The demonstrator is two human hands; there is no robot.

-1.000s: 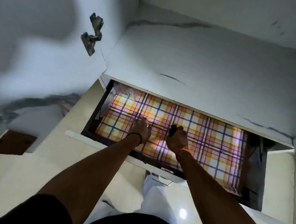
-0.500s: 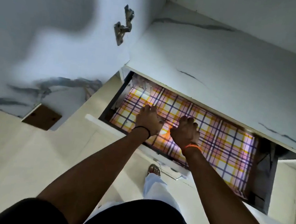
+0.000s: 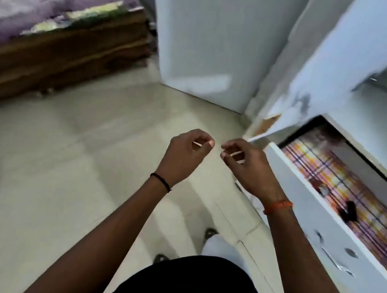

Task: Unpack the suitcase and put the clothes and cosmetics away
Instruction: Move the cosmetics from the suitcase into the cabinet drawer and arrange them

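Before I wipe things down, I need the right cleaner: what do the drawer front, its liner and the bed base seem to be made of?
Drawer front: looks like white painted or laminated board, smooth with a slight sheen, scuffed in places.
Liner: probably printed paper or plastic sheet, flat plaid, glossy; blur leaves it open.
Bed base: dark brown wood or wood-look laminate, visible grain streaks.

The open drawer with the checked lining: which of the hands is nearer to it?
The right hand. It hangs in the air just beside the drawer, close to its front corner. The left hand is farther off, out over the floor on the other side of the right one.
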